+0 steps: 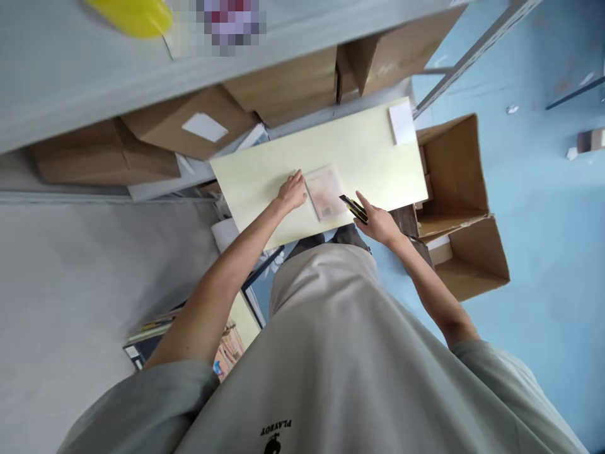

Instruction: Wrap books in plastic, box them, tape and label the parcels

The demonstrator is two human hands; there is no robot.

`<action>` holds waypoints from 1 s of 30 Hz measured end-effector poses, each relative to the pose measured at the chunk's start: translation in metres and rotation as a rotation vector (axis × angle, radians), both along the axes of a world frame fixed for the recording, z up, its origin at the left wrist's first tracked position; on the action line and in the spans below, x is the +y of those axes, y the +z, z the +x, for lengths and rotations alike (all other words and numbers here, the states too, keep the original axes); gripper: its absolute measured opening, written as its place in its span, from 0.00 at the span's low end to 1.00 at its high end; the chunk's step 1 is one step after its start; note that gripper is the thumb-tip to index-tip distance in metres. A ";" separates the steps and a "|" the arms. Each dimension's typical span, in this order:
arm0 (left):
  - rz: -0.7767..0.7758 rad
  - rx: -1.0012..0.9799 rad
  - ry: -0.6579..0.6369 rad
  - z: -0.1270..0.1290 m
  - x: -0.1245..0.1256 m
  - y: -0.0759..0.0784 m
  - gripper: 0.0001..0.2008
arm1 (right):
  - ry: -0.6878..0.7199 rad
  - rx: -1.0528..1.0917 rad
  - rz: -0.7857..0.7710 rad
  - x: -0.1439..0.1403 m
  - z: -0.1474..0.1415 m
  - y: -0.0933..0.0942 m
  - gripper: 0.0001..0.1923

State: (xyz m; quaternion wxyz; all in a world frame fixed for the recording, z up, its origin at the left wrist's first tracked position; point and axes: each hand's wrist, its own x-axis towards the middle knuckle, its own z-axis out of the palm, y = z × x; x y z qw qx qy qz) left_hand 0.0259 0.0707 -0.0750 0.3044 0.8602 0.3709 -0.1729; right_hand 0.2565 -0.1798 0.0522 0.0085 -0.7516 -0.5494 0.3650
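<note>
On a pale yellow board-like tabletop (373,151) lies a flat, pale pink rectangular item (325,192), perhaps a book or a thin wrapped packet; its print is too blurred to read. My left hand (292,192) rests at its left edge, fingers loosely bent and the index finger stretched forward. Just right of the item, my right hand (375,222) grips a black and yellow utility knife (355,209). The knife's dark blade end points up and left, over or close to the item's right edge; contact cannot be made out.
A white slip (401,123) lies at the table's far right corner. Open cardboard boxes (454,176) stand to the right on the blue floor. Behind the table, more cartons (288,82) sit under a grey shelf (70,82). Books (230,347) fill a container at lower left.
</note>
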 end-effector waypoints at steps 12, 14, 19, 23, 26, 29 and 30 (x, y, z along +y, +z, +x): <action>0.416 -0.775 -0.144 0.204 0.061 0.218 0.25 | -0.164 -0.207 0.885 0.219 0.233 0.117 0.32; 0.432 -0.829 -0.110 0.218 0.063 0.243 0.26 | -0.156 -0.246 0.898 0.256 0.255 0.124 0.26; 0.362 -0.868 -0.022 0.212 0.047 0.251 0.26 | -0.082 -0.316 0.717 0.318 0.272 0.127 0.20; 0.262 -0.719 0.107 0.171 0.021 0.196 0.25 | 0.037 -0.381 0.616 0.336 0.261 0.129 0.28; 0.117 -0.447 0.239 0.125 -0.007 0.135 0.25 | 0.039 -0.412 0.557 0.339 0.257 0.131 0.33; -0.087 -0.156 0.422 0.077 -0.044 0.078 0.24 | 0.001 -0.398 0.687 0.335 0.256 0.120 0.25; -0.141 -0.087 0.497 0.064 -0.056 0.062 0.25 | -0.028 -0.391 0.781 0.330 0.254 0.111 0.25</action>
